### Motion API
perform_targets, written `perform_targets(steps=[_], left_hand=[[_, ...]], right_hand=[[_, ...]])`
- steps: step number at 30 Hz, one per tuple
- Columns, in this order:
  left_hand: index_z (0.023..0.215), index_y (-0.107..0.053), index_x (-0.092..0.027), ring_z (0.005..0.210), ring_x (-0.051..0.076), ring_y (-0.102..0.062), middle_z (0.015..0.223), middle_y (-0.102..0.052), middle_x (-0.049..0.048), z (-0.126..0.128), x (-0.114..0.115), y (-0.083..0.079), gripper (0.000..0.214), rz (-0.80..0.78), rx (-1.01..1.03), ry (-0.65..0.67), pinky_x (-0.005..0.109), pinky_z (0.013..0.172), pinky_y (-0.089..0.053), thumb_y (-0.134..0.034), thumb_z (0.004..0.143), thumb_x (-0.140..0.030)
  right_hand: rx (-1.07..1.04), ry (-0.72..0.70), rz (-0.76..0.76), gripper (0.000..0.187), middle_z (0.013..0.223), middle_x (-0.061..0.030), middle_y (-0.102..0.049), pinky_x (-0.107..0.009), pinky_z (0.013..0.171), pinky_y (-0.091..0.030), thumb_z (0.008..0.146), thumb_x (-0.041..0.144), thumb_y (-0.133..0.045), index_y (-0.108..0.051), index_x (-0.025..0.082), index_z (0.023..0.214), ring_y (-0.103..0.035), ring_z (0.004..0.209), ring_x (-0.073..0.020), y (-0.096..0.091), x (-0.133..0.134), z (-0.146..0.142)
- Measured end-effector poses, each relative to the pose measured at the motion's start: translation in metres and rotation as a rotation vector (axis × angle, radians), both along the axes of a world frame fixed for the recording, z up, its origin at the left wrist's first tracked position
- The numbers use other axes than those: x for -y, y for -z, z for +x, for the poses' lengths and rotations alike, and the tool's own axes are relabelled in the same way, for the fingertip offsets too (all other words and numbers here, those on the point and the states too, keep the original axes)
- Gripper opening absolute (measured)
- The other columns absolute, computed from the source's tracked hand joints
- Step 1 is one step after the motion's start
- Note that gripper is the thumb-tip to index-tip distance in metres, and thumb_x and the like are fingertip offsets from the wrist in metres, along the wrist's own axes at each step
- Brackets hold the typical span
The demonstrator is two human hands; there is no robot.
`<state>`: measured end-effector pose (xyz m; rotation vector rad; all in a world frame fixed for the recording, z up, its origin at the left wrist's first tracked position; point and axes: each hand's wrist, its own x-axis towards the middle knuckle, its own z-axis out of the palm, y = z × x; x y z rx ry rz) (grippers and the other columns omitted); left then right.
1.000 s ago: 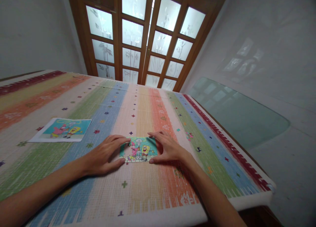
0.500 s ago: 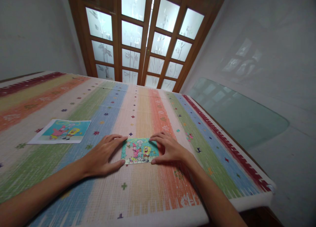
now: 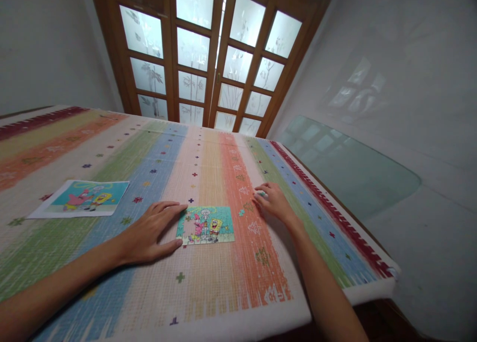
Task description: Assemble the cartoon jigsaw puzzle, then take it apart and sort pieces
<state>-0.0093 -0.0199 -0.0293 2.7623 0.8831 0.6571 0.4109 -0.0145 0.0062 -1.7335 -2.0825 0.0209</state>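
Observation:
A small jigsaw puzzle (image 3: 208, 225) with cartoon figures on a teal ground lies flat on the tablecloth; gaps show along its left side. My left hand (image 3: 151, 235) rests at the puzzle's left edge, thumb and fingers spread apart, their tips touching its corners. Right of the puzzle, my right hand (image 3: 274, 201) is closed with a small teal and white puzzle piece (image 3: 262, 194) at its fingertips. Between this hand and the puzzle lies a loose teal puzzle piece (image 3: 241, 213).
A printed picture sheet (image 3: 80, 199) with similar cartoon figures lies on the left. The striped tablecloth (image 3: 212, 277) covers the table. Beyond stand wooden doors (image 3: 171, 69) with frosted panes. A greenish glass panel (image 3: 346, 168) is by the right wall.
My right hand has left the puzzle's right edge, moved right and closed on a puzzle piece. A loose piece now shows beside the puzzle. My left hand stays at the left edge.

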Motion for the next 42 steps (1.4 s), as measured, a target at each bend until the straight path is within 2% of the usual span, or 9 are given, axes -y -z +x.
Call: perform_targets(steps=[2, 5, 13, 19, 24, 29, 32, 36, 42], left_hand=[[0.152, -0.04, -0.018, 0.132, 0.038, -0.051, 0.145, -0.056, 0.0169, 0.0, 0.001, -0.002, 0.07, -0.007, -0.006, -0.001, 0.054, 0.112, -0.041, -0.057, 0.094, -0.053], [0.152, -0.039, -0.016, 0.132, 0.037, -0.05, 0.145, -0.055, 0.018, 0.002, 0.003, -0.009, 0.067, -0.032, -0.041, 0.006, 0.053, 0.112, -0.041, -0.056, 0.096, -0.051], [0.152, -0.039, -0.018, 0.131, 0.037, -0.05, 0.144, -0.056, 0.0169, 0.004, 0.004, -0.01, 0.067, -0.008, -0.002, 0.03, 0.054, 0.112, -0.041, -0.056, 0.096, -0.05], [0.153, -0.036, -0.02, 0.132, 0.038, -0.05, 0.146, -0.054, 0.0164, 0.003, 0.004, -0.008, 0.068, -0.007, 0.003, 0.039, 0.054, 0.112, -0.041, -0.056, 0.095, -0.049], [0.157, -0.029, -0.021, 0.133, 0.039, -0.048, 0.149, -0.051, 0.0168, 0.0, 0.001, 0.001, 0.077, -0.002, 0.019, 0.063, 0.056, 0.113, -0.04, -0.057, 0.093, -0.053], [0.158, -0.025, -0.023, 0.134, 0.039, -0.047, 0.15, -0.05, 0.0166, 0.0, 0.002, -0.003, 0.08, 0.011, 0.02, 0.09, 0.056, 0.113, -0.039, -0.059, 0.092, -0.052], [0.157, -0.025, -0.022, 0.134, 0.039, -0.047, 0.15, -0.05, 0.0168, 0.001, 0.005, -0.01, 0.078, 0.001, 0.007, 0.086, 0.056, 0.113, -0.04, -0.059, 0.093, -0.049], [0.157, -0.029, -0.02, 0.135, 0.039, -0.048, 0.149, -0.051, 0.0172, 0.002, 0.008, -0.018, 0.075, -0.028, -0.022, 0.069, 0.056, 0.113, -0.04, -0.06, 0.094, -0.047], [0.156, -0.031, -0.018, 0.136, 0.039, -0.047, 0.149, -0.052, 0.0181, 0.003, 0.007, -0.018, 0.075, -0.03, -0.032, 0.069, 0.056, 0.113, -0.04, -0.059, 0.094, -0.05]], right_hand=[[0.033, 0.112, -0.009, 0.023, 0.107, -0.0148, -0.07, -0.044, 0.097, -0.046, 0.09, 0.025, -0.065, -0.078, 0.017, 0.107, -0.063, 0.106, -0.0302, 0.005, -0.003, 0.018], [0.042, 0.171, -0.038, 0.021, 0.102, -0.0136, -0.071, -0.041, 0.093, -0.046, 0.089, 0.025, -0.065, -0.08, 0.018, 0.101, -0.064, 0.1, -0.0283, 0.012, -0.005, 0.032], [-0.055, 0.155, -0.066, 0.01, 0.084, -0.0087, -0.071, -0.037, 0.083, -0.048, 0.082, 0.022, -0.065, -0.073, 0.018, 0.078, -0.063, 0.082, -0.023, 0.014, -0.011, 0.034], [-0.128, 0.139, -0.071, 0.009, 0.087, -0.0074, -0.072, -0.035, 0.079, -0.048, 0.079, 0.024, -0.066, -0.073, 0.02, 0.083, -0.062, 0.078, -0.0212, 0.012, -0.01, 0.035], [-0.187, 0.134, -0.088, 0.006, 0.078, -0.0051, -0.069, -0.034, 0.072, -0.049, 0.075, 0.027, -0.067, -0.068, 0.021, 0.074, -0.061, 0.072, -0.0202, 0.008, -0.009, 0.035], [-0.261, 0.132, -0.096, 0.013, 0.07, -0.0037, -0.068, -0.031, 0.064, -0.048, 0.078, 0.032, -0.065, -0.062, 0.022, 0.072, -0.061, 0.065, -0.0189, 0.007, -0.01, 0.032], [-0.401, 0.077, -0.106, 0.017, 0.074, -0.0063, -0.071, -0.033, 0.067, -0.05, 0.08, 0.036, -0.068, -0.064, 0.021, 0.075, -0.065, 0.068, -0.0203, 0.007, -0.009, 0.014], [-0.731, -0.148, -0.268, 0.023, 0.083, -0.0085, -0.076, -0.036, 0.073, -0.055, 0.082, 0.042, -0.071, -0.07, 0.019, 0.086, -0.073, 0.077, -0.0227, 0.008, -0.004, -0.034], [-0.588, -0.475, -0.382, 0.011, 0.092, -0.0067, -0.078, -0.035, 0.081, -0.054, 0.086, 0.021, -0.071, -0.081, 0.021, 0.091, -0.07, 0.085, -0.019, -0.004, 0.016, -0.109]])
